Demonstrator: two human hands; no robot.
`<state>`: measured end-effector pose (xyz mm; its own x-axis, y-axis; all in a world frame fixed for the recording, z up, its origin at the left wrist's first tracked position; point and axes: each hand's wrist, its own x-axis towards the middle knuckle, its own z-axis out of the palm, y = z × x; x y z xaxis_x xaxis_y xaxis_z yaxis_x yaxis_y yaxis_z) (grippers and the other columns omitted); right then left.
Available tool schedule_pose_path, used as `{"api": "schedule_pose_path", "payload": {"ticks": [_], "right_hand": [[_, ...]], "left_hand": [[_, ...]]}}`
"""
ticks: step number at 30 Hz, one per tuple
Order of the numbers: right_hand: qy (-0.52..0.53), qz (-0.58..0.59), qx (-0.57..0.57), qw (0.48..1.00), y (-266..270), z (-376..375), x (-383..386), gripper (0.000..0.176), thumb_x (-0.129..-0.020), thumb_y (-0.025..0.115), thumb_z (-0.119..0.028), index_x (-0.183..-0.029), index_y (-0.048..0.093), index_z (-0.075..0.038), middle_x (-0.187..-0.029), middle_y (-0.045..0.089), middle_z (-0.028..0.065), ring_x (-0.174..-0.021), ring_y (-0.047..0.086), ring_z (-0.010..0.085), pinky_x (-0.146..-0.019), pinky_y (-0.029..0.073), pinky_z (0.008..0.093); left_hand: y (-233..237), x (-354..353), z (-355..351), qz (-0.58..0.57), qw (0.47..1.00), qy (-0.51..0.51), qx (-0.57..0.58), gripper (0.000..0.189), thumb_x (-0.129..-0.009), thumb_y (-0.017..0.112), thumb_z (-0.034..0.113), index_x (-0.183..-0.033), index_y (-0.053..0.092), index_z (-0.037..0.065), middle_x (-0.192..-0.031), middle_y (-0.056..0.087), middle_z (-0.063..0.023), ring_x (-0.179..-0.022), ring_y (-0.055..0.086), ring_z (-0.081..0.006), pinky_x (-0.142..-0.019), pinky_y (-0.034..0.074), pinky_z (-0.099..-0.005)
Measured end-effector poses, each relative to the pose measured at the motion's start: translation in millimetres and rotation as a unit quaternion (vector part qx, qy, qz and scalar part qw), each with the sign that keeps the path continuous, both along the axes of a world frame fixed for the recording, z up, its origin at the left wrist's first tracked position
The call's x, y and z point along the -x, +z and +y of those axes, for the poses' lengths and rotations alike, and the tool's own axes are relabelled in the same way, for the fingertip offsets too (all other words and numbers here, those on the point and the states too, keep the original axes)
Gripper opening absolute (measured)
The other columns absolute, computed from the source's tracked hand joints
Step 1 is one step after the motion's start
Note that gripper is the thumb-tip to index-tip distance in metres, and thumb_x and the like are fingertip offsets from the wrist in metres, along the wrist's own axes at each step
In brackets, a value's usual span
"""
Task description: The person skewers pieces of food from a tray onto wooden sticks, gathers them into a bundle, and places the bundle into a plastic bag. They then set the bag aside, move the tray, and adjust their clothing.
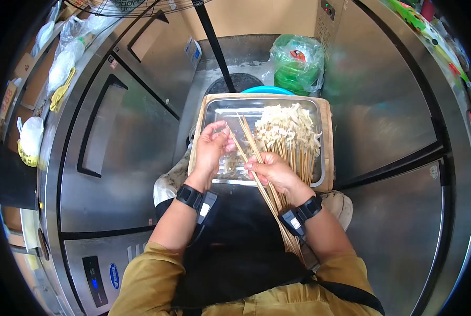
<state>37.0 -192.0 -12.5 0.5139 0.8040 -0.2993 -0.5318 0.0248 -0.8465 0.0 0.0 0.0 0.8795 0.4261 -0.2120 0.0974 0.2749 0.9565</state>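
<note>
A bundle of long wooden skewers (pixel 267 195) slants from my lap up over the metal tray (pixel 230 107). My right hand (pixel 273 171) is closed around the bundle near the tray's front edge. To its left, my left hand (pixel 213 146) is over the tray, its fingers curled beside the tip of one skewer; whether they touch it is unclear. Pale, whitish food pieces (pixel 288 124) on several skewers lie in the right part of the tray, with their bare sticks toward me. Small wet bits lie on the tray bottom between my hands.
Beneath the tray is a wooden board (pixel 326 142). Behind it are a blue basin rim (pixel 267 90), a green plastic bag (pixel 297 68) and a black pole (pixel 214 47). Steel cabinets stand on the left (pixel 114 158) and right (pixel 383 105).
</note>
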Motion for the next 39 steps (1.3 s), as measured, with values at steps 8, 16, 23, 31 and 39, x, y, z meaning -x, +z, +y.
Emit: {"api": "schedule_pose_path", "payload": {"ticks": [8,16,23,31,39], "right_hand": [[-0.001,0.011,-0.006,1.000,-1.6,0.6,0.9,0.011,-0.085,0.062,-0.014,-0.087,0.057,-0.004,-0.067,0.059,0.0037,-0.043,0.041,0.0025,-0.039,0.032,0.0154],[-0.002,0.015,0.002,1.000,2.8,0.5,-0.9,0.010,-0.085,0.061,-0.013,-0.088,0.057,-0.004,-0.068,0.059,0.0044,-0.043,0.041,0.0025,-0.039,0.033,0.0160],[0.000,0.013,-0.016,1.000,-2.5,2.9,-4.9,0.010,-0.085,0.060,-0.012,-0.089,0.056,-0.003,-0.067,0.058,0.0031,-0.043,0.040,0.0031,-0.038,0.031,0.0181],[-0.033,0.020,-0.016,0.999,2.1,-4.4,-4.1,0.008,-0.088,0.056,-0.014,-0.087,0.056,-0.006,-0.066,0.055,0.0015,-0.042,0.036,0.0017,-0.039,0.030,0.0172],[-0.085,0.047,0.003,0.995,-1.0,3.6,3.9,0.010,-0.089,0.056,-0.014,-0.089,0.058,-0.004,-0.065,0.055,0.0014,-0.041,0.034,0.0030,-0.039,0.028,0.0172]], "left_hand": [[-69.0,36.4,28.9,0.083,0.841,-0.107,-0.523,0.019,-0.071,0.067,0.002,-0.089,0.064,0.004,-0.083,0.063,-0.0083,-0.073,0.062,-0.0205,-0.066,0.049,-0.0307],[-92.4,28.2,41.1,0.134,0.807,-0.093,-0.568,0.016,-0.073,0.064,0.003,-0.089,0.065,0.005,-0.079,0.064,-0.0110,-0.067,0.063,-0.0272,-0.064,0.051,-0.0325],[-80.6,37.0,47.7,0.126,0.989,-0.019,-0.073,0.015,-0.085,0.058,0.004,-0.099,0.061,-0.001,-0.080,0.062,-0.0034,-0.067,0.059,-0.0077,-0.058,0.050,-0.0197],[-61.5,34.7,52.4,0.116,0.969,-0.102,-0.195,0.012,-0.086,0.058,0.008,-0.095,0.062,0.000,-0.078,0.062,-0.0022,-0.064,0.056,-0.0068,-0.060,0.049,-0.0209],[-72.4,35.7,33.4,-0.084,0.864,-0.229,-0.440,0.009,-0.076,0.062,0.011,-0.082,0.066,0.005,-0.073,0.063,-0.0083,-0.071,0.060,-0.0233,-0.063,0.047,-0.0336]]}}
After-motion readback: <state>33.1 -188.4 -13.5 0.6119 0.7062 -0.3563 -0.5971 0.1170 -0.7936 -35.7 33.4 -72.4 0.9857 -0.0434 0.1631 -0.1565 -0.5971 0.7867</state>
